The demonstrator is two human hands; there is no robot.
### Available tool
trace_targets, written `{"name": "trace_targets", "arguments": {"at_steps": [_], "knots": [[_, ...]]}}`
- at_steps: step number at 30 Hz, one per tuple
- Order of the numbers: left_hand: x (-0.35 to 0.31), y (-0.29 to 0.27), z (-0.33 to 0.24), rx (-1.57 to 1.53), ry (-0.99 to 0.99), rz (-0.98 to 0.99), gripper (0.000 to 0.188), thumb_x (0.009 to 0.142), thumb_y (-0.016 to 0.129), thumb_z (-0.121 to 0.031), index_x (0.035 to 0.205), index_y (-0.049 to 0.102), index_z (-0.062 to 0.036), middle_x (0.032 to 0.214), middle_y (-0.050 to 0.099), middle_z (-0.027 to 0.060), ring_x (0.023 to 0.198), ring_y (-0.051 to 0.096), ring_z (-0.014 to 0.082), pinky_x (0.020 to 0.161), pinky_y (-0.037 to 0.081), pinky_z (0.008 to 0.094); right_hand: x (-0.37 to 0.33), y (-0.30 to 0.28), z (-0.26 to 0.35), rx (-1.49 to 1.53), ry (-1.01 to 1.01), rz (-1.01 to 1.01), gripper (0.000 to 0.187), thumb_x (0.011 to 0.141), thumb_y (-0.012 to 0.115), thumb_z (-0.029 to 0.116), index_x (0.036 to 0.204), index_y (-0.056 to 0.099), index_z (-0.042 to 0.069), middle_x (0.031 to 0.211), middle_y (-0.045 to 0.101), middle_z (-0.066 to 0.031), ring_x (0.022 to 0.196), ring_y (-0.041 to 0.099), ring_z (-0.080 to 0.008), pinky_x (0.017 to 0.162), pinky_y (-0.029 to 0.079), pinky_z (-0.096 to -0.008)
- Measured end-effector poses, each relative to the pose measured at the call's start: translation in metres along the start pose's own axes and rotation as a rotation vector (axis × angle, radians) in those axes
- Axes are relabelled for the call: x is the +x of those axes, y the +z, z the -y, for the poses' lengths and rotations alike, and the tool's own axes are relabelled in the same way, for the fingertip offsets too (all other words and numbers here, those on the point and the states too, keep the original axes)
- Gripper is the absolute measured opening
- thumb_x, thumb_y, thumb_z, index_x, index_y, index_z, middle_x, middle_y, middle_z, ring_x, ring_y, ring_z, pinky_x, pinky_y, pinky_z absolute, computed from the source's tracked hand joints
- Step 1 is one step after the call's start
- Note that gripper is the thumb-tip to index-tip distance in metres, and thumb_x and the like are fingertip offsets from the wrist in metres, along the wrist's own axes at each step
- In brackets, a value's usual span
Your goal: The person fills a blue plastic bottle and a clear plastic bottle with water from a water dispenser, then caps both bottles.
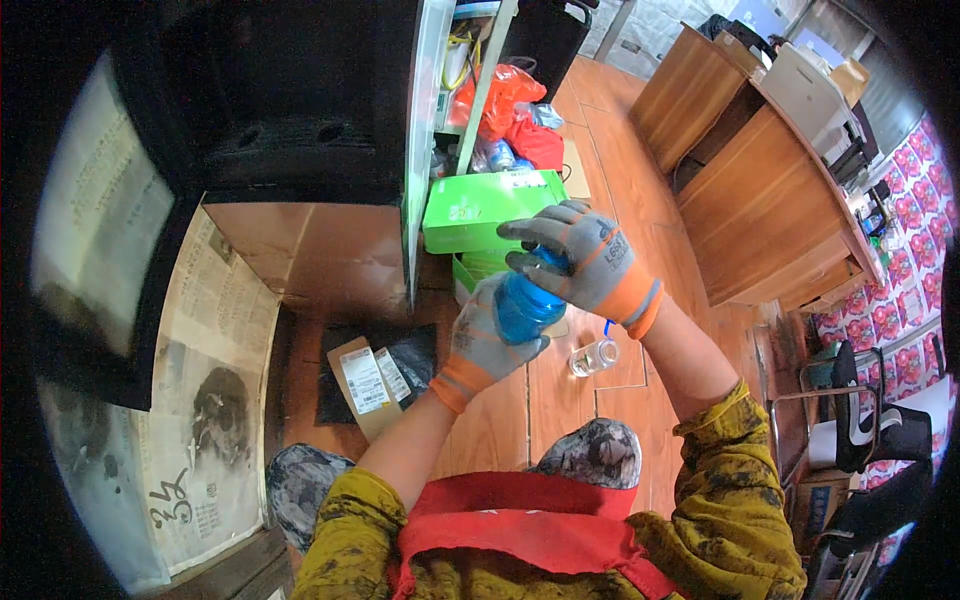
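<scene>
Both my hands wear grey work gloves with orange cuffs. They meet in front of me on a translucent blue bottle [527, 308], which is held tilted. My left hand [487, 335] is wrapped round its body from the left. Over its upper end lies my right hand [590, 258], with the fingers curled across the top. The glove hides that end, so a cap cannot be made out. Beyond the hands stands a bright green box [480, 205]. Below my right wrist, a small clear bottle [594, 358] with a blue piece at its top is on the wooden floor.
A dark plastic package with a white-labelled card [365, 380] lies on the floor at left. Dark cabinet panels [290, 100] rise beside it. Red bags [520, 115] are piled behind the green box. A wooden desk [770, 200] and black chairs [860, 425] stand to the right.
</scene>
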State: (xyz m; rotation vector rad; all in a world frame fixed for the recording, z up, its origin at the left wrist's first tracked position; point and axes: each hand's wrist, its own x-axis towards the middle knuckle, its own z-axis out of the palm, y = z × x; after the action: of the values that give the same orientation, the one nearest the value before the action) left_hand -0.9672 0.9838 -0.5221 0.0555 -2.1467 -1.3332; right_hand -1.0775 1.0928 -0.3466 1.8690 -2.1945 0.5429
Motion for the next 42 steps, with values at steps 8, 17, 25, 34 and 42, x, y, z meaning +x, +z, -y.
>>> {"name": "trace_targets", "arguments": {"at_steps": [8, 17, 25, 34, 42], "knots": [[0.003, 0.006, -0.004, 0.011, 0.001, -0.065, 0.080, 0.065, 0.088, -0.027, 0.130, 0.049, -0.0024, 0.120, 0.060, 0.0185, 0.110, 0.061, 0.0372, 0.095, 0.052, 0.0464, 0.003, 0.032, 0.019, -0.294, 0.340, -0.059, 0.024, 0.088, 0.072, 0.027, 0.107, 0.073, 0.013, 0.089, 0.069, -0.0124, 0.089, 0.066, -0.0360, 0.075, 0.054, -0.0450], [0.005, 0.008, 0.015, 0.030, -0.101, -0.060, 0.084, 0.063, 0.089, -0.028, 0.131, 0.047, -0.0025, 0.122, 0.060, 0.0201, 0.112, 0.061, 0.0403, 0.096, 0.051, 0.0472, -0.006, 0.009, 0.004, 0.097, 0.259, 0.188, 0.056, 0.088, 0.074, 0.026, 0.140, 0.057, 0.013, 0.131, 0.059, -0.0203, 0.120, 0.057, -0.0383, 0.097, 0.050, -0.0453], [0.012, 0.001, 0.023, -0.006, 0.053, -0.059, 0.085, 0.062, 0.090, -0.029, 0.131, 0.048, -0.0035, 0.123, 0.060, 0.0204, 0.113, 0.061, 0.0378, 0.099, 0.050, 0.0457, -0.002, -0.017, -0.017, 0.304, 0.101, 0.432, 0.074, 0.077, 0.076, 0.000, 0.145, 0.052, 0.018, 0.144, 0.052, -0.0186, 0.131, 0.052, -0.0389, 0.107, 0.047, -0.0439], [0.014, -0.002, 0.029, -0.016, 0.114, 0.005, 0.088, 0.062, 0.090, -0.028, 0.135, 0.047, -0.0018, 0.125, 0.060, 0.0206, 0.115, 0.061, 0.0379, 0.100, 0.050, 0.0457, -0.005, -0.023, -0.017, 0.298, 0.056, 0.385, 0.053, 0.078, 0.080, 0.004, 0.128, 0.066, 0.011, 0.130, 0.063, -0.0138, 0.122, 0.058, -0.0355, 0.102, 0.050, -0.0447], [0.008, 0.002, 0.022, -0.076, 0.098, 0.000, 0.086, 0.064, 0.090, -0.030, 0.135, 0.049, -0.0024, 0.126, 0.059, 0.0183, 0.116, 0.060, 0.0355, 0.101, 0.050, 0.0443, -0.011, -0.031, -0.009, 0.251, 0.066, 0.383, 0.045, 0.083, 0.080, 0.014, 0.126, 0.067, 0.008, 0.123, 0.067, -0.0148, 0.115, 0.062, -0.0348, 0.097, 0.052, -0.0440]]}}
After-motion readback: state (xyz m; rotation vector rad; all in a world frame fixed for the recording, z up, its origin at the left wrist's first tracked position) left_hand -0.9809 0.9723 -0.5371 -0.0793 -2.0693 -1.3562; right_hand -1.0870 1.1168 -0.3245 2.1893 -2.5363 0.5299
